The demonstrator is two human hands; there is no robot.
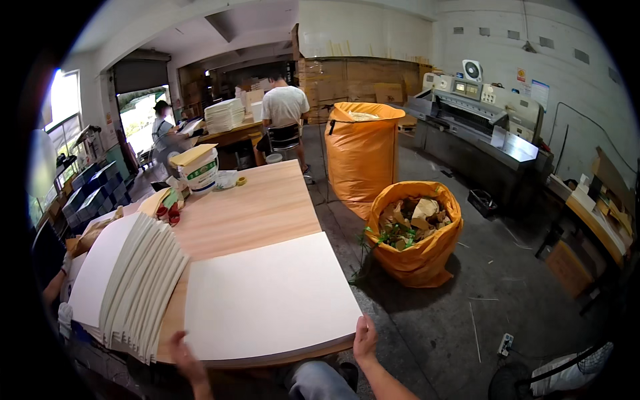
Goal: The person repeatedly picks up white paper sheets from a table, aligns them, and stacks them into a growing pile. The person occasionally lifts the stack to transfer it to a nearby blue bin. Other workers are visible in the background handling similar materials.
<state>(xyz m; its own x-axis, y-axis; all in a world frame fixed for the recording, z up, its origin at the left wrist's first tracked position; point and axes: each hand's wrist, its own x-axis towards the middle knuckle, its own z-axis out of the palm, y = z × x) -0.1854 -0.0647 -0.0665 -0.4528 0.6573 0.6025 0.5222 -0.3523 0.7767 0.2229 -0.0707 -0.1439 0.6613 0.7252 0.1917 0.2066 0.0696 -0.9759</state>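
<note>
A large white sheet lies flat on the wooden table in front of me, and its near edge looks thick, as if more sheets lie beneath. At its near right corner my right hand is closed on the edge, fingers partly hidden. My left hand is just off the near left corner, slightly blurred, with fingers apart and nothing in it. A tall fanned stack of white sheets leans to the left of that hand.
On the wooden table stand a white bucket, yellow tape and red-handled items. Two orange sacks stand right of it, the nearer holding paper scraps and greenery. Two people work behind; a large cutting machine stands far right.
</note>
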